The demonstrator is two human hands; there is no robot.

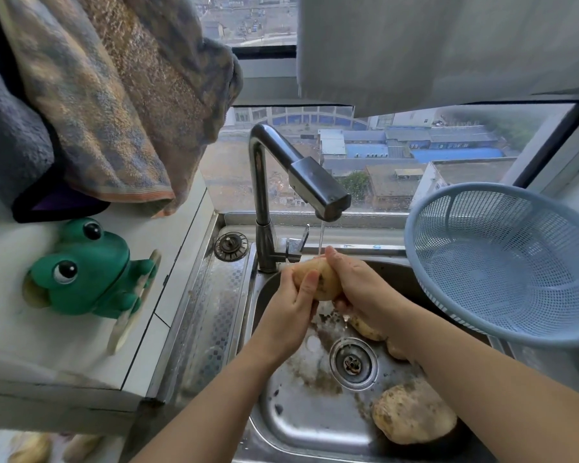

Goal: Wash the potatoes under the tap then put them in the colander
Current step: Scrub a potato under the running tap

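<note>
A thin stream of water runs from the steel tap [318, 188] onto a yellowish potato [328, 284] that I hold over the sink [281, 412]. My left hand [291, 315] grips its left side, thumb across the front. My right hand [361, 285] wraps its right side from above. Three more dirty potatoes lie in the basin: a large one [413, 416] at the front right, and two [368, 329] [395, 350] partly hidden under my right forearm. A blue plastic colander [515, 262] sits tilted at the sink's right edge, with nothing in it.
A green frog-shaped holder [87, 269] is stuck to the tiled ledge at left. Towels [107, 105] hang above it. A spare drain plug [230, 246] lies on the sink's rim beside the tap base. Dirt specks surround the drain [352, 362]. The window is directly behind.
</note>
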